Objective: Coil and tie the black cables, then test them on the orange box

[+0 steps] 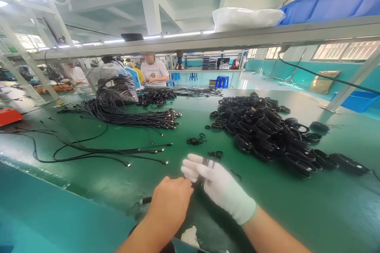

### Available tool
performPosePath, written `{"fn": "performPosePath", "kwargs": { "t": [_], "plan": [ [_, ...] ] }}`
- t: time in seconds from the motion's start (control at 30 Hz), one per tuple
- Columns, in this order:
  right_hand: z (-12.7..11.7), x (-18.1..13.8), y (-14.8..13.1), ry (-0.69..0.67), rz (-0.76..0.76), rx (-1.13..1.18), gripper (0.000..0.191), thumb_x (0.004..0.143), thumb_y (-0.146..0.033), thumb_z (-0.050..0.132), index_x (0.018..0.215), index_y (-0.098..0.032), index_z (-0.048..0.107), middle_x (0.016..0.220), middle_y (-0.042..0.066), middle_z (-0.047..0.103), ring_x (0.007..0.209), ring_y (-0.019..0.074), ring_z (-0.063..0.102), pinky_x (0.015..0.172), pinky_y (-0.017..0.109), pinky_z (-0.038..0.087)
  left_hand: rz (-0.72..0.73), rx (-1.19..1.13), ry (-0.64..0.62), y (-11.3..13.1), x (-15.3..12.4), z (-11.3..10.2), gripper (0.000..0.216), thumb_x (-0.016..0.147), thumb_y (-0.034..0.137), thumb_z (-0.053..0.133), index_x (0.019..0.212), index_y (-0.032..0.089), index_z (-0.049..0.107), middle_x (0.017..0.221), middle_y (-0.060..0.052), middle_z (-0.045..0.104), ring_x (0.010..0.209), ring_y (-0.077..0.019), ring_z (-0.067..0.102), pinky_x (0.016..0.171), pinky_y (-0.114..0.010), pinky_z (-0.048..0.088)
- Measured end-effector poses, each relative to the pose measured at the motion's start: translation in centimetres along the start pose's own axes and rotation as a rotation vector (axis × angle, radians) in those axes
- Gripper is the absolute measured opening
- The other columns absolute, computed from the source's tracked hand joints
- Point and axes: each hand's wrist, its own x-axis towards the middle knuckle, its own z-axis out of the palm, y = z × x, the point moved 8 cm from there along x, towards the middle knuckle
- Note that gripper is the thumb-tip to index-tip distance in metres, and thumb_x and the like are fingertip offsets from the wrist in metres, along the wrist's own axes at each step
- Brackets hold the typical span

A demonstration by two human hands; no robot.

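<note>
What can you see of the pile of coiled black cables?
The pile of coiled black cables is a loose heap of bundled loops, plastic-looking, faintly shiny, tilted at various angles. Small pale spots show on some. It rests on the green tabletop, beyond and right of the gloved right hand; neither hand touches it.

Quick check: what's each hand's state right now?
Left hand: bare, fingers curled; what it holds, if anything, is hidden.
Right hand: white-gloved, fingers mostly extended, black strands across them; whether it grips cannot be told.
</note>
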Motion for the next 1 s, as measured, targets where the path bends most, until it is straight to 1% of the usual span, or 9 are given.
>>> {"fn": "performPosePath", "kwargs": {
  "t": [0.17,0.23,0.33,0.5,0.57,0.67,0.77,0.9,1.0],
  "plan": [
    [1.9,-1.1,2.6,-0.175,0.279,-0.065,0.040,0.067,-0.023,0.075,0.102,-0.007,0.062,0.095,0.014,0.066,0.092,0.0241,0.062,0.088,0.042,0.044,0.534,0.042,0.133,0.8,0.5,-4.0,0.024,0.082,0.039,0.058,0.069,0.018,0.057,0.065,0.000,0.062,0.068,-0.0170,0.051,0.084,-0.037,0.036],
    [2.7,-1.6,3.5,-0.278,0.377,-0.036,0.042,0.066,-0.023,0.075,0.101,-0.005,0.061,0.093,0.015,0.065,0.090,0.0244,0.062,0.088,0.044,0.043,0.605,-0.047,0.114,0.3,1.1,-4.9,0.028,0.080,0.044,0.059,0.069,0.018,0.058,0.063,0.002,0.061,0.067,-0.0155,0.048,0.084,-0.035,0.035],
    [3.4,-2.5,4.8,-0.405,0.522,0.022,0.040,0.067,-0.021,0.073,0.101,-0.006,0.061,0.093,0.015,0.065,0.088,0.0226,0.063,0.088,0.043,0.041,0.574,-0.230,0.000,-0.5,2.0,-4.7,0.024,0.076,0.042,0.065,0.072,0.019,0.059,0.067,0.003,0.063,0.070,-0.0140,0.049,0.086,-0.030,0.035],
    [2.6,-2.8,5.6,-0.382,0.592,0.053,0.038,0.069,-0.023,0.071,0.100,-0.002,0.062,0.088,0.016,0.069,0.079,0.0242,0.066,0.081,0.043,0.044,0.556,-0.312,-0.043,-0.5,1.9,-4.8,0.014,0.084,0.027,0.057,0.075,0.019,0.064,0.089,-0.002,0.066,0.091,-0.0181,0.050,0.095,-0.035,0.029],
    [2.5,-3.0,5.7,-0.368,0.597,0.066,0.038,0.070,-0.025,0.069,0.099,-0.001,0.063,0.084,0.015,0.070,0.074,0.0238,0.067,0.078,0.041,0.045,0.446,-0.437,-0.099,-1.3,2.3,-4.6,0.016,0.083,0.026,0.058,0.070,0.020,0.065,0.093,-0.004,0.063,0.091,-0.0198,0.050,0.087,-0.034,0.033],
    [2.7,-3.0,5.4,-0.322,0.559,0.105,0.035,0.072,-0.024,0.069,0.097,-0.001,0.064,0.084,0.014,0.070,0.079,0.0227,0.067,0.082,0.040,0.044,0.234,-0.667,-0.193,-2.8,2.6,-3.1,0.014,0.079,0.026,0.061,0.067,0.020,0.065,0.077,0.000,0.059,0.073,-0.0144,0.053,0.069,-0.026,0.040],
    [3.1,-2.6,4.5,-0.318,0.442,0.109,0.036,0.069,-0.023,0.071,0.097,-0.002,0.065,0.088,0.016,0.069,0.089,0.0243,0.064,0.090,0.043,0.040,0.082,-0.781,-0.172,-3.7,2.3,-1.1,0.014,0.083,0.029,0.052,0.080,0.018,0.061,0.071,0.002,0.057,0.062,-0.0117,0.053,0.055,-0.021,0.041],
    [3.4,-2.1,3.6,-0.354,0.330,-0.062,0.037,0.071,-0.028,0.069,0.097,-0.001,0.066,0.087,0.019,0.069,0.083,0.0248,0.066,0.084,0.043,0.044,-0.028,-0.914,-0.138,-3.8,1.1,0.5,0.024,0.091,0.025,0.036,0.101,0.019,0.057,0.089,-0.001,0.061,0.081,-0.0134,0.057,0.072,-0.024,0.046],
    [3.5,-2.0,3.3,-0.353,0.324,-0.194,0.035,0.072,-0.031,0.065,0.092,-0.002,0.067,0.081,0.018,0.070,0.076,0.0233,0.067,0.077,0.039,0.048,-0.035,-1.074,-0.164,-3.3,0.4,0.6,0.024,0.089,0.021,0.040,0.102,0.023,0.060,0.100,-0.001,0.057,0.094,-0.0148,0.056,0.084,-0.026,0.044]
  ]
}}
